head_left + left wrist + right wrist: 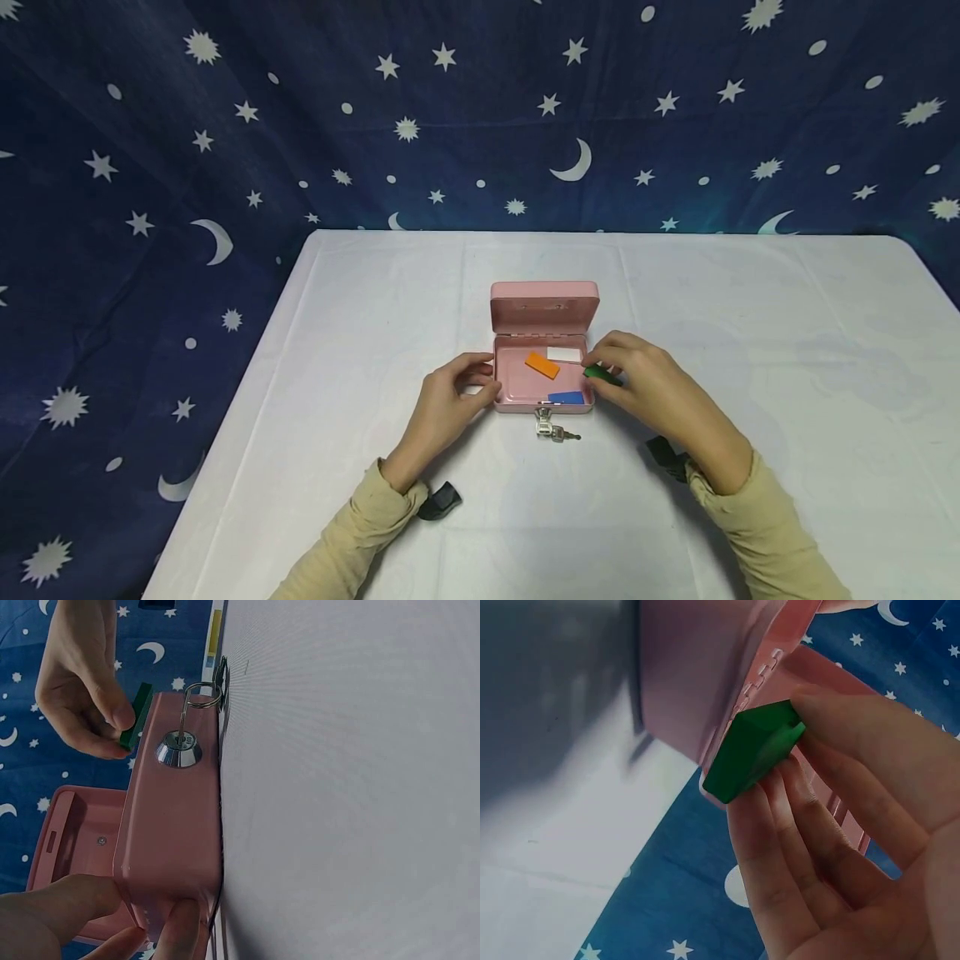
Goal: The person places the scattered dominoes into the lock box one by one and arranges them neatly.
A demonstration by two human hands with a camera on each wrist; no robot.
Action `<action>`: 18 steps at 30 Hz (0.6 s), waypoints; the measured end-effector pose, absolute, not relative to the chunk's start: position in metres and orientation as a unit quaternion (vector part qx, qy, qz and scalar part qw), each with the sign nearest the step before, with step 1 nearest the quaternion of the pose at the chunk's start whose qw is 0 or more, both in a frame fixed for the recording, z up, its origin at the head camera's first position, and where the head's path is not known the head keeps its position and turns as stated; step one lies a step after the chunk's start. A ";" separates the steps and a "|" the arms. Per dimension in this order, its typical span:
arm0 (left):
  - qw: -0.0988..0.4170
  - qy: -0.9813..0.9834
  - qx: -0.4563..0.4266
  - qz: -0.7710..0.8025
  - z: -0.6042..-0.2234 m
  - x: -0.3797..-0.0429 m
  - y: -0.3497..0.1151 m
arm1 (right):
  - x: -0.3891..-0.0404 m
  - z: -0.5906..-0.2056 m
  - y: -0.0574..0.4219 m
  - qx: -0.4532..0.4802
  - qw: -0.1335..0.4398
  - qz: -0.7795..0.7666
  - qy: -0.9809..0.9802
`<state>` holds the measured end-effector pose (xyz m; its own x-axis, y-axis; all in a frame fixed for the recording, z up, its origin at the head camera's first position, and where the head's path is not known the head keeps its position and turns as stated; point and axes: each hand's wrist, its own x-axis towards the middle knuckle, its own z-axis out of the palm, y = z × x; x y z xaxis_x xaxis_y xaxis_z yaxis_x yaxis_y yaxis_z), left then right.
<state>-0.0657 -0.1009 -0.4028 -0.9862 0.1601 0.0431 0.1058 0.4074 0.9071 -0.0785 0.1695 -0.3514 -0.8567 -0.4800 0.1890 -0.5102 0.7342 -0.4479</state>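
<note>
A pink cash box (506,407) sits on the table with its lid (545,312) raised at the back. My left hand (448,406) holds the box's left side, thumb and fingers bent at the wall and rim. Inside lie an orange block (542,365), a white block (564,354) and a blue block (566,397). Between thumb and fingers, my right hand (648,379) pinches a green block (754,746) close to the box's right rim. On the box's front, a key stands in the round lock (179,748).
More keys (562,434) hang on a ring at the front of the box. White cloth covers the table (375,317). Behind it hangs a dark blue curtain (480,100) with stars and moons. Black straps (440,502) show at both wrists.
</note>
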 end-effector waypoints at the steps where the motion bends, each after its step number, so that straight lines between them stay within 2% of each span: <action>1: 0.025 0.839 0.079 0.538 -0.403 -0.066 -0.101 | -0.079 -0.352 0.168 0.267 0.029 0.251 -0.930; 18: 0.028 0.838 0.079 0.540 -0.402 -0.065 -0.101 | -0.083 -0.351 0.148 0.287 0.021 0.254 -0.924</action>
